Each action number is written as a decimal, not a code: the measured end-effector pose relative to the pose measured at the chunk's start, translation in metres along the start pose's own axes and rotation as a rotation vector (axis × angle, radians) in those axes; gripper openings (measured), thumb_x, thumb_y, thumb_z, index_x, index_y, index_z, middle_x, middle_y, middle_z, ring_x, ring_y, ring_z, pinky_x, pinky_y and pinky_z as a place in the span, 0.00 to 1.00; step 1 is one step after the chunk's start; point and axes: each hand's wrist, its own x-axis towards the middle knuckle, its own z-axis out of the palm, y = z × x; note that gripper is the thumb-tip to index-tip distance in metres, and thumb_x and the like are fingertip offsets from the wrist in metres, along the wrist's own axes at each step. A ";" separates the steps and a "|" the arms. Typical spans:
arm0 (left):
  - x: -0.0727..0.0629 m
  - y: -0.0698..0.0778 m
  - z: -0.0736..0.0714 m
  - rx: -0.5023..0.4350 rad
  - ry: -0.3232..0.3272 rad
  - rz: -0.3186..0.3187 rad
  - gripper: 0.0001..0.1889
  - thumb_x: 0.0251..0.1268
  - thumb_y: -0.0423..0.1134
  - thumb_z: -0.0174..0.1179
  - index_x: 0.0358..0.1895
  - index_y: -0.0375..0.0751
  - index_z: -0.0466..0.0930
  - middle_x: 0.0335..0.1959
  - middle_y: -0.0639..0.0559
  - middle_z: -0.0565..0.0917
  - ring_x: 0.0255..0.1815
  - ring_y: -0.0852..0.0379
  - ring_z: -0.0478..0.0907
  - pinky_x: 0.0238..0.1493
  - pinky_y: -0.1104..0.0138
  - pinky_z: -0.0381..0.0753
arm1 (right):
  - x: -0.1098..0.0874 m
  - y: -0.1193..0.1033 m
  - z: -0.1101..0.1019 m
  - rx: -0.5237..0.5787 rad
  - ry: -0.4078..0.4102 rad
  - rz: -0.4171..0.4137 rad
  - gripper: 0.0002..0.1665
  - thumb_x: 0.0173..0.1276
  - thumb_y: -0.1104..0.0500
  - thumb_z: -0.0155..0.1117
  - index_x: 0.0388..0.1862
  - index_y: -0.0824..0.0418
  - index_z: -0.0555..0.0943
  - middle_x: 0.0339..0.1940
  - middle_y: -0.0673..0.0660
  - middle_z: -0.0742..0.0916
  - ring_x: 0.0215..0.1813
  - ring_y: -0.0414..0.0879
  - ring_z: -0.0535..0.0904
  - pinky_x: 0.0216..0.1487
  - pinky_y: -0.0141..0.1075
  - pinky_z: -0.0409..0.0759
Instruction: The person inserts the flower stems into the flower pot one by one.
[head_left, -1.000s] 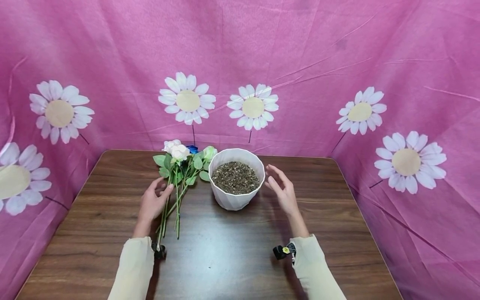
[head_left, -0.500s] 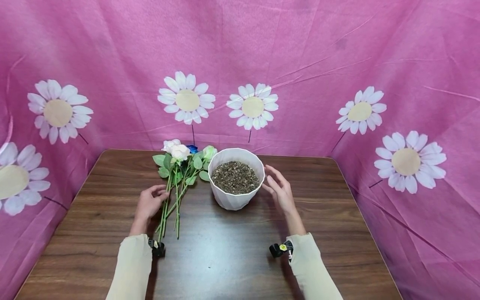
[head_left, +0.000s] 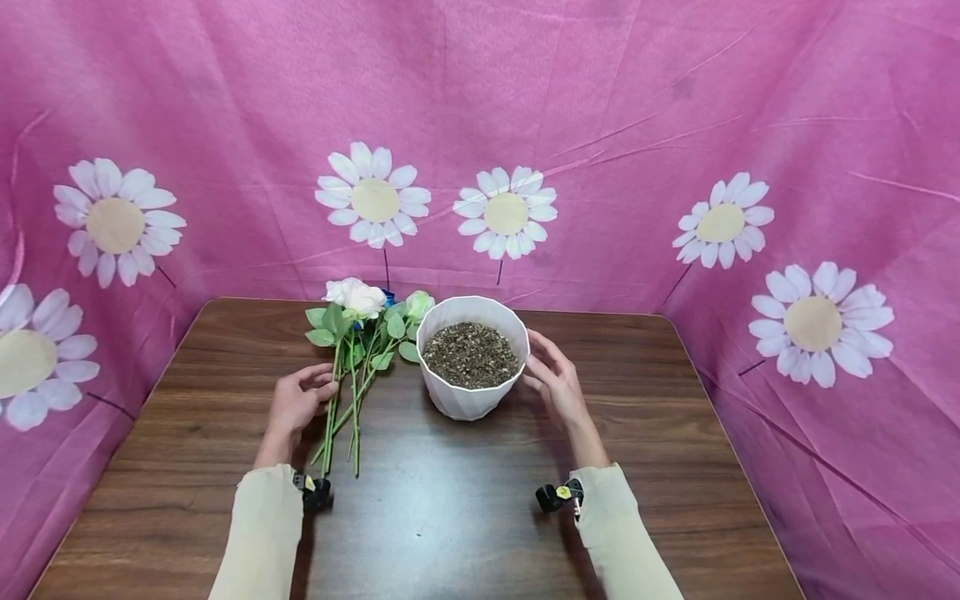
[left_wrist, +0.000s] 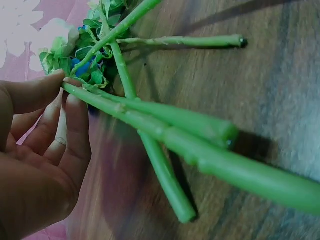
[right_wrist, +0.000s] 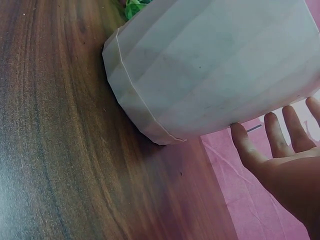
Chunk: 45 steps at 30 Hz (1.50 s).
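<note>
White roses (head_left: 363, 301) lie with leafy green stems at the back left of the table, with a pale green rose (head_left: 419, 305) and a bit of a blue flower (head_left: 387, 297) among them. My left hand (head_left: 299, 401) pinches one of the green stems (left_wrist: 150, 125) between thumb and fingertips; it seems to belong to a white rose. To the right of the flowers stands a white faceted flowerpot (head_left: 471, 400), holding dark, crumbly soil (head_left: 470, 356). My right hand (head_left: 557, 385) has its fingers spread, the fingertips at the pot's right side near the rim.
The brown wooden table (head_left: 450, 525) carries the pot and flowers. Pink cloth (head_left: 600, 100) printed with large daisies hangs along the back and both sides. A small black device (head_left: 317, 495) is strapped at the left wrist, another (head_left: 553, 498) at the right.
My left hand has drawn back slightly along the stems and now pinches one. The white roses and their leaves have shifted a little. The right hand has come closer, up to the pot.
</note>
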 end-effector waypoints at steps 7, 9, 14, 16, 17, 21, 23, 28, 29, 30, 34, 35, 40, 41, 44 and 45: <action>0.000 -0.001 0.001 -0.119 0.011 -0.032 0.26 0.70 0.28 0.63 0.69 0.28 0.71 0.41 0.59 0.86 0.32 0.71 0.80 0.31 0.73 0.84 | 0.002 0.000 -0.001 0.008 -0.001 0.004 0.33 0.74 0.69 0.52 0.76 0.70 0.62 0.70 0.70 0.70 0.55 0.46 0.75 0.43 0.30 0.82; 0.000 0.000 0.001 -0.189 0.009 -0.043 0.27 0.69 0.27 0.63 0.70 0.27 0.70 0.39 0.62 0.85 0.33 0.70 0.80 0.30 0.73 0.84 | 0.002 0.000 -0.001 0.010 -0.002 0.005 0.33 0.74 0.70 0.52 0.76 0.71 0.61 0.70 0.71 0.69 0.55 0.45 0.75 0.43 0.30 0.82; -0.002 0.002 0.001 -0.380 0.016 -0.088 0.20 0.68 0.25 0.63 0.61 0.41 0.81 0.37 0.61 0.85 0.33 0.68 0.81 0.29 0.73 0.84 | 0.003 -0.001 0.000 0.008 -0.001 0.010 0.33 0.73 0.70 0.53 0.76 0.72 0.61 0.70 0.72 0.68 0.56 0.46 0.76 0.44 0.30 0.82; -0.002 0.004 0.001 -0.444 0.021 -0.103 0.17 0.68 0.24 0.63 0.51 0.51 0.85 0.36 0.61 0.85 0.33 0.67 0.82 0.29 0.73 0.84 | 0.003 -0.002 0.000 0.006 0.001 0.014 0.33 0.73 0.70 0.53 0.76 0.72 0.61 0.71 0.72 0.68 0.56 0.47 0.76 0.44 0.30 0.82; -0.002 0.005 0.001 -0.472 0.023 -0.107 0.17 0.68 0.24 0.63 0.46 0.54 0.86 0.36 0.61 0.85 0.33 0.67 0.82 0.29 0.72 0.85 | 0.003 -0.002 0.000 0.006 0.001 0.016 0.33 0.73 0.69 0.53 0.76 0.71 0.61 0.71 0.72 0.68 0.57 0.47 0.76 0.44 0.29 0.82; -0.004 0.010 0.000 -0.564 0.014 -0.088 0.18 0.67 0.21 0.61 0.42 0.54 0.85 0.35 0.60 0.86 0.34 0.65 0.83 0.30 0.72 0.85 | 0.003 -0.002 0.000 0.005 0.003 0.022 0.33 0.73 0.69 0.53 0.76 0.71 0.61 0.71 0.73 0.67 0.57 0.47 0.76 0.44 0.29 0.82; -0.005 0.013 0.000 -0.596 -0.002 -0.067 0.17 0.68 0.21 0.61 0.46 0.49 0.85 0.35 0.58 0.87 0.35 0.63 0.84 0.31 0.71 0.86 | 0.003 -0.002 0.001 0.004 0.006 0.025 0.33 0.73 0.69 0.53 0.76 0.71 0.61 0.71 0.73 0.67 0.57 0.47 0.76 0.44 0.30 0.82; -0.008 0.018 0.000 -0.676 -0.061 -0.048 0.15 0.69 0.21 0.59 0.52 0.42 0.79 0.38 0.55 0.89 0.36 0.60 0.84 0.34 0.68 0.87 | 0.004 -0.002 0.001 0.005 0.017 0.030 0.33 0.73 0.70 0.53 0.76 0.71 0.62 0.70 0.72 0.68 0.57 0.47 0.76 0.45 0.30 0.82; -0.009 0.018 0.001 -0.692 -0.068 -0.048 0.15 0.69 0.21 0.59 0.52 0.41 0.79 0.38 0.54 0.89 0.36 0.60 0.85 0.34 0.68 0.87 | 0.004 -0.001 0.001 0.006 0.020 0.031 0.33 0.74 0.70 0.53 0.76 0.71 0.62 0.70 0.72 0.68 0.57 0.47 0.76 0.45 0.31 0.82; -0.009 0.018 0.001 -0.703 -0.075 -0.046 0.14 0.69 0.21 0.59 0.52 0.41 0.78 0.38 0.54 0.89 0.37 0.60 0.85 0.34 0.68 0.87 | 0.003 -0.001 0.001 0.007 0.024 0.033 0.33 0.74 0.69 0.53 0.76 0.71 0.62 0.70 0.72 0.69 0.57 0.47 0.76 0.44 0.31 0.82; -0.010 0.019 0.005 -0.746 -0.097 -0.044 0.13 0.70 0.22 0.58 0.52 0.41 0.78 0.39 0.53 0.89 0.38 0.60 0.85 0.35 0.66 0.86 | 0.003 0.000 0.002 0.012 0.033 0.046 0.32 0.75 0.69 0.53 0.76 0.70 0.63 0.70 0.70 0.70 0.57 0.47 0.75 0.44 0.31 0.82; -0.010 0.020 0.005 -0.753 -0.097 -0.047 0.13 0.71 0.22 0.58 0.52 0.41 0.78 0.39 0.53 0.88 0.38 0.60 0.85 0.35 0.66 0.86 | 0.003 0.000 0.002 0.015 0.036 0.049 0.31 0.75 0.69 0.53 0.76 0.70 0.63 0.70 0.70 0.70 0.57 0.47 0.75 0.44 0.32 0.82; -0.008 0.023 0.007 -0.817 -0.090 -0.061 0.10 0.73 0.24 0.57 0.50 0.40 0.76 0.40 0.52 0.88 0.39 0.59 0.84 0.35 0.65 0.87 | 0.002 -0.002 0.003 0.020 0.040 0.053 0.32 0.75 0.68 0.53 0.76 0.70 0.63 0.69 0.69 0.71 0.58 0.49 0.75 0.45 0.32 0.82; -0.007 0.024 0.008 -0.834 -0.083 -0.061 0.09 0.73 0.24 0.56 0.49 0.39 0.76 0.39 0.52 0.88 0.38 0.59 0.84 0.35 0.64 0.87 | 0.002 -0.002 0.003 0.019 0.040 0.053 0.32 0.75 0.68 0.53 0.76 0.70 0.63 0.69 0.70 0.70 0.58 0.49 0.75 0.45 0.32 0.82; -0.006 0.028 0.008 -0.879 -0.064 -0.053 0.08 0.73 0.23 0.56 0.46 0.39 0.76 0.38 0.51 0.88 0.36 0.59 0.84 0.34 0.64 0.87 | 0.002 -0.003 0.002 0.018 0.038 0.055 0.32 0.75 0.68 0.53 0.76 0.70 0.63 0.69 0.70 0.70 0.58 0.48 0.75 0.45 0.33 0.82; -0.006 0.029 0.009 -0.893 -0.057 -0.049 0.07 0.73 0.23 0.55 0.46 0.39 0.76 0.37 0.51 0.88 0.35 0.58 0.84 0.33 0.64 0.87 | 0.002 -0.003 0.002 0.017 0.036 0.056 0.32 0.75 0.69 0.53 0.76 0.70 0.63 0.70 0.70 0.70 0.58 0.48 0.75 0.46 0.33 0.82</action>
